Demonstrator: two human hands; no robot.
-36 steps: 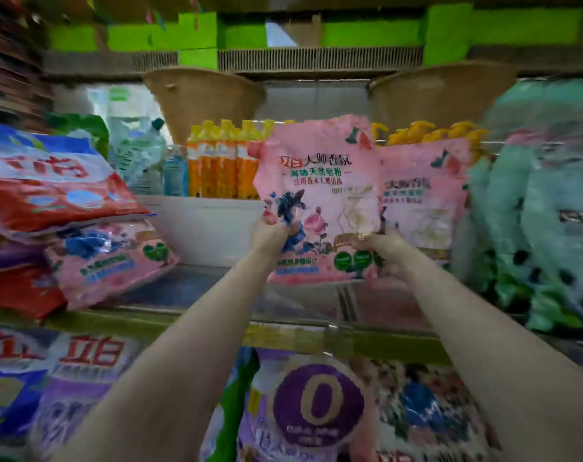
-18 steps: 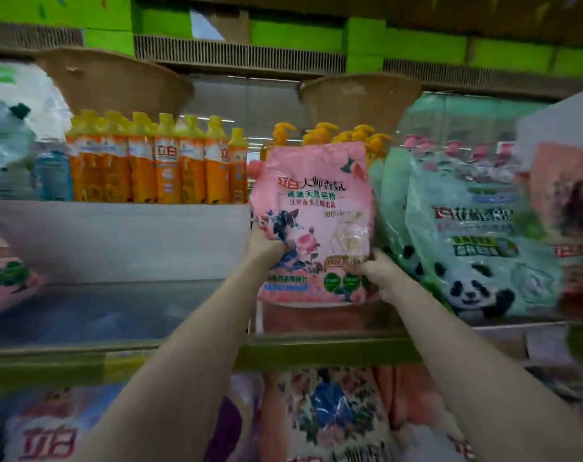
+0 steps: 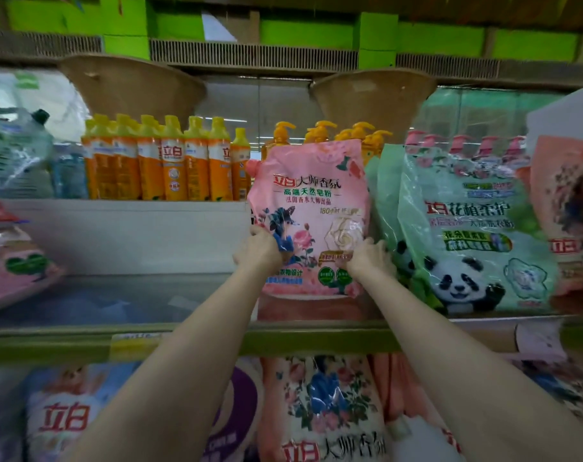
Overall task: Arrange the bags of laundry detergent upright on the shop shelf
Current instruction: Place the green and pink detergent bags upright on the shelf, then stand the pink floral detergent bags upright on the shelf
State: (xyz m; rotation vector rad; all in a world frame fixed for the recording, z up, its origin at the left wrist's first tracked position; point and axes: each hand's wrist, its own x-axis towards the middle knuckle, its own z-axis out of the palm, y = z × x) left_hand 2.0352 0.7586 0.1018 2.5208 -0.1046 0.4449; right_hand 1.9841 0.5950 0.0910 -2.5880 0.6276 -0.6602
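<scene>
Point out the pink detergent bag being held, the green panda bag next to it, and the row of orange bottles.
pink detergent bag [image 3: 308, 191]: head view, on its printed upper front.
green panda bag [image 3: 467, 235]: head view, on its front label.
orange bottles [image 3: 173, 171]: head view, on a middle bottle's label.

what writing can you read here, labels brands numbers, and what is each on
"立白 大师香氛" and "高端天然皂粉": pink bag gripped by the left hand and right hand.
"180": same bag; the rest of that line is blurred.
"立白 花植柔护": green panda bag.
"立白": orange bottles.
"立白": lower-shelf white bag.
"立白 大师香": lower-shelf floral bag.
Yellow shelf tag: too blurred.
</scene>
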